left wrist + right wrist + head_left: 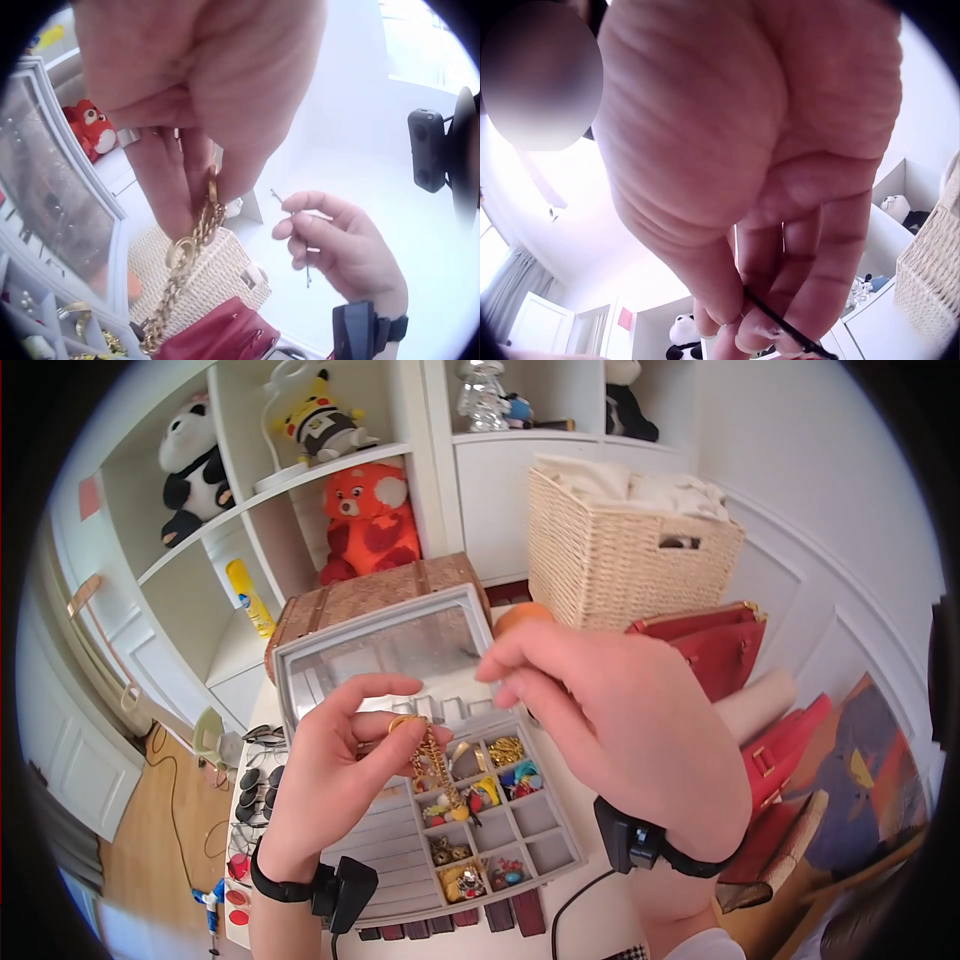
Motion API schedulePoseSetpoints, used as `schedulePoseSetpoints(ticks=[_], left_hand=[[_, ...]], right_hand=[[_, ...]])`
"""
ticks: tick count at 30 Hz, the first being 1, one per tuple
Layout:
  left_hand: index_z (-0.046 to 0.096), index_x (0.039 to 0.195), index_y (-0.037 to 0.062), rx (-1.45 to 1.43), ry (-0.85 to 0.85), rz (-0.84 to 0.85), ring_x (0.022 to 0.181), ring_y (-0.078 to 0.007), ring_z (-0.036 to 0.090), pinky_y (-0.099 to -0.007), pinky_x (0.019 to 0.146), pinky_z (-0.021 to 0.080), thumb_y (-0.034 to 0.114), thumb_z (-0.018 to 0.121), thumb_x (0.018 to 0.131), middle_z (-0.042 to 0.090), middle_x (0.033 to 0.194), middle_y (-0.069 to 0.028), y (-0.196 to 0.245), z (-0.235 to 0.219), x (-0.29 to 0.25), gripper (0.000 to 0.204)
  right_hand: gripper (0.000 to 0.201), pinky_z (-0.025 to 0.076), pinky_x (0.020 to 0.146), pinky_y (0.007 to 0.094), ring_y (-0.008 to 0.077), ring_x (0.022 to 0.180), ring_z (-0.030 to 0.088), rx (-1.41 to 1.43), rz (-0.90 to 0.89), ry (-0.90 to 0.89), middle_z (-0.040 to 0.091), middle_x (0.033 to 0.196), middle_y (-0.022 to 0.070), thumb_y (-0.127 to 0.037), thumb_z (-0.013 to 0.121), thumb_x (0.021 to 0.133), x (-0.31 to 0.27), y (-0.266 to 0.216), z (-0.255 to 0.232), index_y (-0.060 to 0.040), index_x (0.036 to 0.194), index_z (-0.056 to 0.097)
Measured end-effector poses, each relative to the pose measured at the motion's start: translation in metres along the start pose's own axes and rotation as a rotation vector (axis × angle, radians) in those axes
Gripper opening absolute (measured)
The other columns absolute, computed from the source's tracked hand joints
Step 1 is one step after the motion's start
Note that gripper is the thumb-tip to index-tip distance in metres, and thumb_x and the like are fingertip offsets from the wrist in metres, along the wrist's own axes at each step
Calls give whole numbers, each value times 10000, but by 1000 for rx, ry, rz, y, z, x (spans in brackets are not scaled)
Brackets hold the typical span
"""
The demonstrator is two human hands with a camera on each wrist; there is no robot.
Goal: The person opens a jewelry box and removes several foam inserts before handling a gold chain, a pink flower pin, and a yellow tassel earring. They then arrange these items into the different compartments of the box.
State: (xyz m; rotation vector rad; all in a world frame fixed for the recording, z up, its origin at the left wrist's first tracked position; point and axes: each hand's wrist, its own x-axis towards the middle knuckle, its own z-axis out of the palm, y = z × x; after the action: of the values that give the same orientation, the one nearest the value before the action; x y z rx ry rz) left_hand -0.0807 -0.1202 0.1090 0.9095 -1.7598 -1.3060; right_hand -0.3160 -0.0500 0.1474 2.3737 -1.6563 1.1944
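Observation:
My left hand (335, 780) pinches a gold chain (166, 304) between thumb and fingertips. Gold rings (180, 257) show along the chain, which hangs over the compartments of a grey jewelry box (575, 857). To its right and above the box, my right hand (620, 720) has thumb and fingers together. In the left wrist view it pinches a thin dark strand (308, 279) with small knobbed ends; its kind cannot be told. The right wrist view shows the strand (780, 322) passing between thumb and fingers. Gold pieces (505, 750) and colorful trinkets (520, 780) fill several compartments.
The box's clear-windowed lid (470, 596) stands raised, with a brown case (370, 595) behind it. Sunglasses (248, 780) line the table's left side. A wicker basket (620, 570) and red bags (725, 650) stand at the right. Plush toys (370, 520) sit on the shelves.

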Motion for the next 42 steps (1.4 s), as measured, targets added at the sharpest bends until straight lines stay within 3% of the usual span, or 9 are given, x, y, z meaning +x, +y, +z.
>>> schedulePoseSetpoints(ticks=[7,10,13,14,19,25,28,40,42], left_hand=[[676,1264,-27,-4,24,79,896,-83,732,-233,774,585,100,659,1075,822,1030,-116,3,-24,-1,229],[688,1250,-38,-5,18,108,861,-67,705,-235,780,577,114,684,1065,821,1016,-104,3,-32,-4,239],[698,1248,-49,-54,21,112,878,-74,714,-245,813,589,137,702,1061,816,993,-89,2,-42,-7,264],[697,1255,-48,-86,18,84,896,-83,725,-255,836,597,142,696,1066,816,1007,-94,4,-45,-8,268],[682,1289,-60,-235,-22,42,1011,-97,734,-280,919,611,167,670,1082,812,1065,-112,-5,-56,-7,308],[666,1346,-41,-154,-15,37,976,-120,753,-280,889,611,181,644,1102,807,1158,-128,-7,-59,-6,330],[667,1348,-37,-137,-82,-9,997,-121,748,-283,893,608,167,612,1115,802,1164,-126,-11,-60,-4,314],[669,1303,-30,-201,-278,-203,1039,-135,745,-266,910,616,158,553,1139,792,1102,-122,-41,-44,14,275],[672,1316,-17,-247,-289,-215,918,-89,727,-232,800,580,211,573,1137,785,1118,-107,-42,-42,13,306]], right_hand=[[173,567,766,451,379,908,724,85,-39,-118,753,984,162,-80,550,1009,15,-5,40,-48,1068,710],[225,557,756,298,133,792,680,275,97,-290,756,972,77,-144,612,1071,25,-10,56,4,1210,709],[311,527,663,358,212,688,667,491,199,-324,710,821,104,-277,622,1071,28,-15,72,9,1148,717],[372,498,640,285,106,669,606,516,227,-318,691,789,50,-338,686,1064,28,-13,76,24,1144,716],[349,503,646,252,60,709,615,499,262,-413,725,838,30,-295,782,1012,30,-16,78,28,1131,721],[242,508,645,244,45,709,612,550,390,-375,709,831,8,-204,749,1020,31,0,74,25,1093,724],[168,485,626,228,25,695,591,559,348,-180,691,829,-23,-145,725,1020,31,-2,66,21,1035,710],[139,500,671,224,39,762,625,610,290,49,700,866,11,-117,712,1023,32,8,63,20,1005,695],[134,505,685,225,39,776,627,654,305,33,702,878,13,-109,706,1027,32,10,65,21,1007,686]])
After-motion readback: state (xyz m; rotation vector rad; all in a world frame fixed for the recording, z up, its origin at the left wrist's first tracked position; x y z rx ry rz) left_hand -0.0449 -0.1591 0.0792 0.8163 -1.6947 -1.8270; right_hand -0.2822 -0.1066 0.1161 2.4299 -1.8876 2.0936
